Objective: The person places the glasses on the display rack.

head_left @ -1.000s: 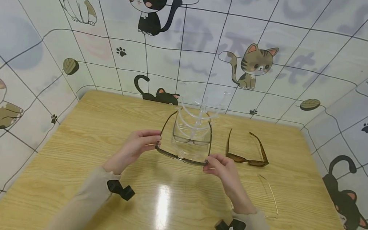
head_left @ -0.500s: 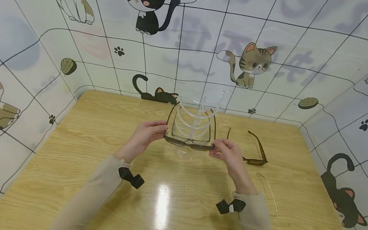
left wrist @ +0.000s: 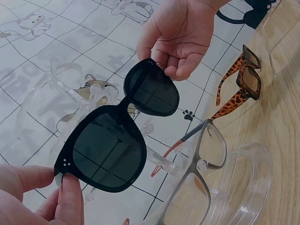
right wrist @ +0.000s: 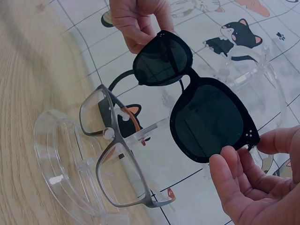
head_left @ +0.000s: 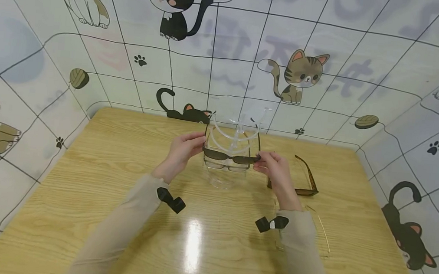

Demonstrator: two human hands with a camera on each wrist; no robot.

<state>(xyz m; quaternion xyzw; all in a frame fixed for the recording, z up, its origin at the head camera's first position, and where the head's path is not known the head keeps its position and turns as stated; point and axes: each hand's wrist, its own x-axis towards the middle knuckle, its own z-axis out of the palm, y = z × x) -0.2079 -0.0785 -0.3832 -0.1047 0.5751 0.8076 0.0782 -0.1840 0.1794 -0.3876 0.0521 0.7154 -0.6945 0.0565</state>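
Black sunglasses [head_left: 230, 157] with dark lenses are held level in front of a clear plastic glasses stand [head_left: 221, 184]. My left hand [head_left: 182, 153] pinches their left hinge corner between thumb and fingers. At the other hinge corner my right hand [head_left: 277, 170] does the same. Both temples point away from me, toward the stand's curved arms. Grey-framed eyeglasses [right wrist: 123, 147] rest on the stand's lowest level, just below the sunglasses in the right wrist view. Whether the sunglasses touch the stand cannot be told.
Tortoiseshell sunglasses [left wrist: 241, 84] lie on the wooden table [head_left: 117, 232] to the right, partly behind my right hand in the head view. Thin gold-rimmed glasses [head_left: 324, 233] lie nearer, partly under my right sleeve. A cat-print backdrop [head_left: 236, 38] stands behind and at both sides.
Both hands have moved the sunglasses forward, away from me, and over the stand. Their lenses now appear above the grey-framed eyeglasses instead of nearer to me. Both grips have stayed the same.
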